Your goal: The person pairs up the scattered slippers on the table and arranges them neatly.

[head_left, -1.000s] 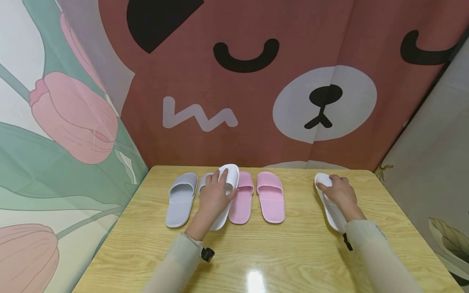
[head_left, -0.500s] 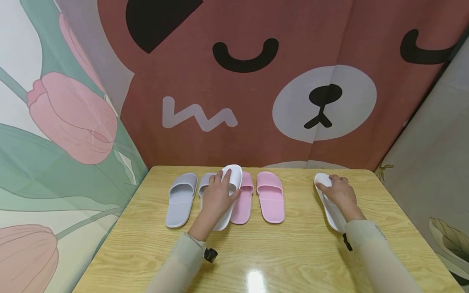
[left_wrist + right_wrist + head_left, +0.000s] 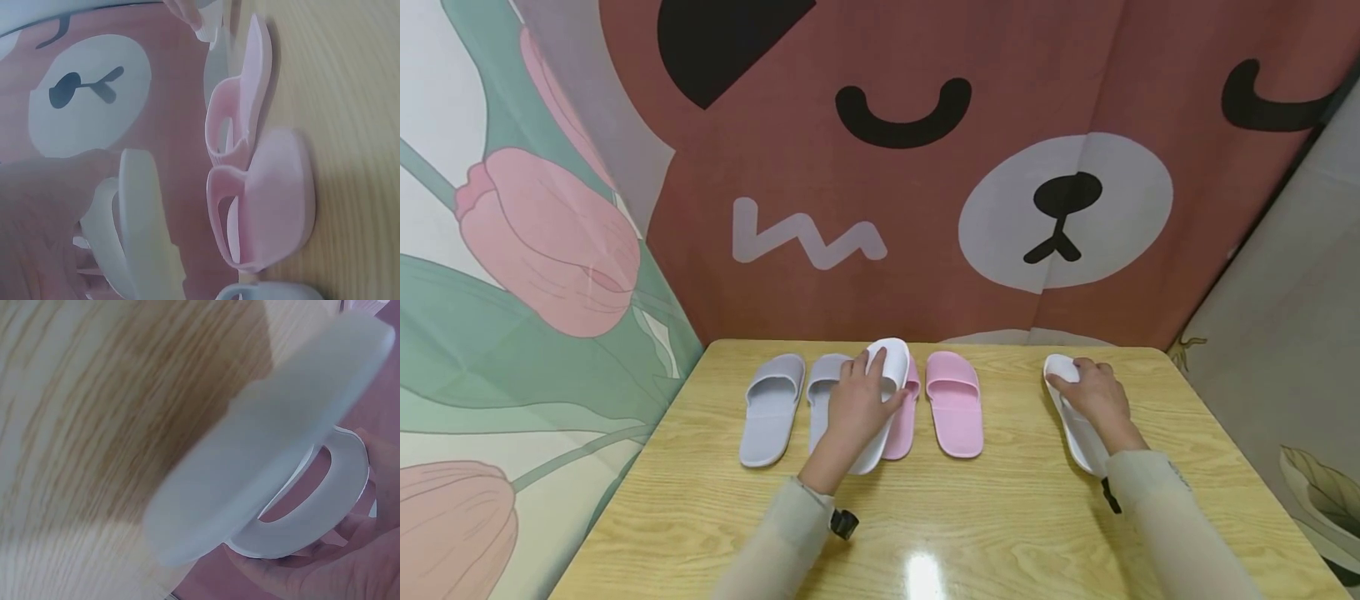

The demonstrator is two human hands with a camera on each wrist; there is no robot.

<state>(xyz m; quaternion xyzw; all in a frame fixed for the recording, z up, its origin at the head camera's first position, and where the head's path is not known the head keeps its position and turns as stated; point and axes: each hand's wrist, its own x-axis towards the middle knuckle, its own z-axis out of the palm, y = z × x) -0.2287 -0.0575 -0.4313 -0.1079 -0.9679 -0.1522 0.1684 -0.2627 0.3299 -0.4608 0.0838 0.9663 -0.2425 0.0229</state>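
My left hand [image 3: 853, 408] grips a white slide slipper [image 3: 874, 450] by its strap. The left wrist view shows this slipper [image 3: 147, 231] raised off the table; in the head view it overlaps the left pink slipper [image 3: 904, 435], partly hiding it. Another pink slipper [image 3: 957, 425] lies just right. Two grey slippers, the outer one [image 3: 769, 421] and the inner one [image 3: 818, 417], lie to the left; my left hand partly covers the inner one. On the right, my right hand [image 3: 1097, 400] holds a second white slipper [image 3: 1081, 440] by its strap, its sole tilted in the right wrist view.
The wooden table [image 3: 970, 525] carries all the slippers in a row near its back edge. Behind it hangs a brown bear-print curtain [image 3: 925, 292]. A tulip-print curtain [image 3: 550, 375] borders the left side and a pale curtain [image 3: 1285, 350] the right.
My left hand has carried its white slipper to the right, uncovering more of the inner grey slipper and covering more of the left pink one. The right hand has stayed in place.
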